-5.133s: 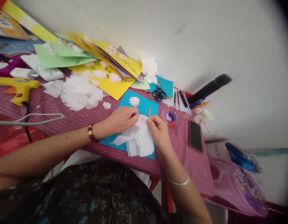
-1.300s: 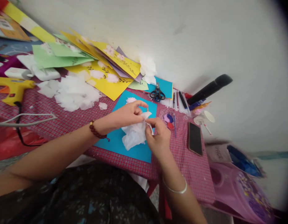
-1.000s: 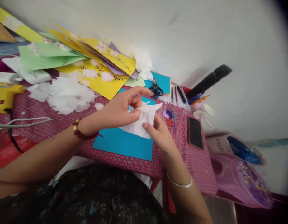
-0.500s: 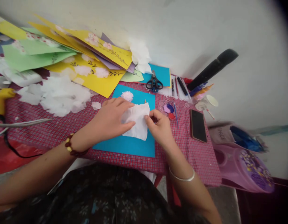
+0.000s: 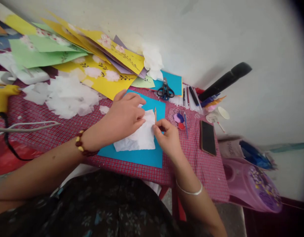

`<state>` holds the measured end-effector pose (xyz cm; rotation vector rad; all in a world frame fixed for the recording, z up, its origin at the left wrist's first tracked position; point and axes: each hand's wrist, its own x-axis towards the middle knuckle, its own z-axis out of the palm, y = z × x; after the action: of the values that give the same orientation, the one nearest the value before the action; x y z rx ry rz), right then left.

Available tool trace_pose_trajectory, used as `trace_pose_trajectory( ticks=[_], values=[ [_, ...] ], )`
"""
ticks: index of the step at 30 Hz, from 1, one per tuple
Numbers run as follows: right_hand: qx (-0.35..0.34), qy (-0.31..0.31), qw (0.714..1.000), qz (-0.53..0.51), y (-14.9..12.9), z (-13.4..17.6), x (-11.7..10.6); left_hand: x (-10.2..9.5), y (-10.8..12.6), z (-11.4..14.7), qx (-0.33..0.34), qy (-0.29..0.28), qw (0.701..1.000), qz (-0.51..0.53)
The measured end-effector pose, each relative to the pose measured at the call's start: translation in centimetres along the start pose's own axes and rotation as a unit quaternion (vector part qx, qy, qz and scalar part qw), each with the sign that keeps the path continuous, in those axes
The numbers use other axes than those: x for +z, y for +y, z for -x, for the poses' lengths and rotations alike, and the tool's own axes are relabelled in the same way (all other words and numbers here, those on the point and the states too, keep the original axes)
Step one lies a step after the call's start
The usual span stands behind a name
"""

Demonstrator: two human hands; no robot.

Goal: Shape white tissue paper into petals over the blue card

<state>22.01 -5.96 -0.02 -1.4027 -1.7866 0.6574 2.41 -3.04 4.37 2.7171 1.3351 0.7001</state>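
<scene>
White tissue paper (image 5: 144,136), creased and roughly square, lies over a blue sheet of paper (image 5: 158,161). My right hand (image 5: 168,135) pinches its right edge between thumb and fingers. Above the tissue's upper left part is my left hand (image 5: 128,113), its fingers bent but apart. Whether that hand touches the tissue cannot be made out. Just past its fingers a small bit of the white paper puff (image 5: 140,105) shows; the rest is hidden. A pencil (image 5: 155,113) rests on the blue sheet beside the tissue's upper right corner.
Torn white tissue pieces (image 5: 68,97) are heaped at left, near a yellow glue gun (image 5: 1,100). Decorated yellow cards (image 5: 97,84) lean at the back. Black-handled scissors (image 5: 165,92), a paint palette (image 5: 177,119), a paintbrush (image 5: 186,125) and a phone (image 5: 208,137) lie rightward.
My left hand has shifted up and over the white puff, its fingers now more bent. More of the tissue's lower left shows. The right hand keeps its pinch.
</scene>
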Motion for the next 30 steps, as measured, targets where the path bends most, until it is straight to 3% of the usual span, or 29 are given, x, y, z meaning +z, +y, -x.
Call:
trace_pose_trajectory(
  ticks=[4,8,13,18,23,27,30],
  values=[
    [0.034,-0.008,0.999,0.012,0.1,-0.2,-0.2,-0.3,-0.5,0.9,-0.022,0.009,1.000,0.006],
    [0.063,-0.057,0.996,0.007,0.0,-0.2,-0.3,-0.1,-0.2,2.2,-0.028,0.036,0.999,-0.019],
    [0.026,-0.065,0.996,-0.058,-0.1,-0.2,0.3,1.1,1.1,3.5,0.002,0.026,1.000,-0.012],
    [0.014,-0.037,0.999,0.019,1.1,-0.6,0.7,1.3,1.8,4.5,0.016,0.047,0.999,0.017],
    [0.049,-0.023,0.998,0.019,1.2,-0.7,0.5,1.1,0.5,5.5,-0.027,0.048,0.998,-0.005],
    [0.040,-0.027,0.999,0.001,0.6,-0.4,0.4,1.2,-0.8,5.4,-0.096,0.005,0.992,-0.076],
    [0.031,-0.025,0.999,-0.012,0.1,-0.2,0.3,0.7,-1.0,4.9,-0.113,-0.010,0.992,-0.060]
  ],
)
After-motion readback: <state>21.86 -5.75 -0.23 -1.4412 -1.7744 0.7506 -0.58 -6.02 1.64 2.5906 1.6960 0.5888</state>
